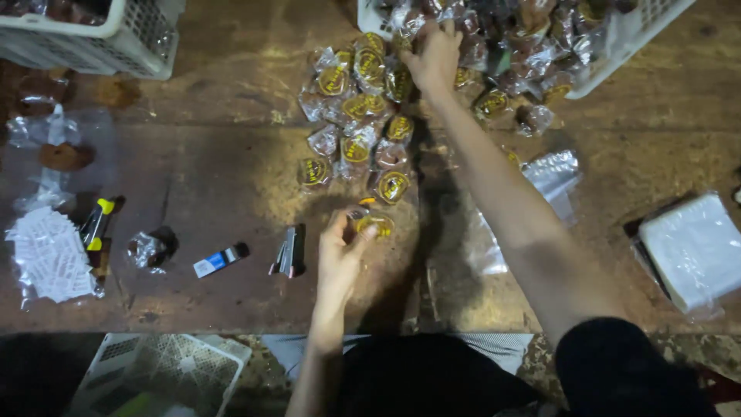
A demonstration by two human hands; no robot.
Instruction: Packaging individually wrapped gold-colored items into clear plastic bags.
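Grip check: left hand (340,255) is pinching a small clear-wrapped pastry with a yellow label (373,224) just above the worn brown wooden surface (216,177). Right hand (434,55) is reaching into the tilted white plastic basket (617,46), fingers spread over packets, grasp unclear. Risk: basket is leaning, packets could be sliding out onto the heap.

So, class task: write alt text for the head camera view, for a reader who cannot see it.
Seen from above, a person's left hand holds a small wrapped sweet over a worn wooden table, while the right hand reaches into a white basket of similar sweets. More wrapped sweets lie piled between the hands.
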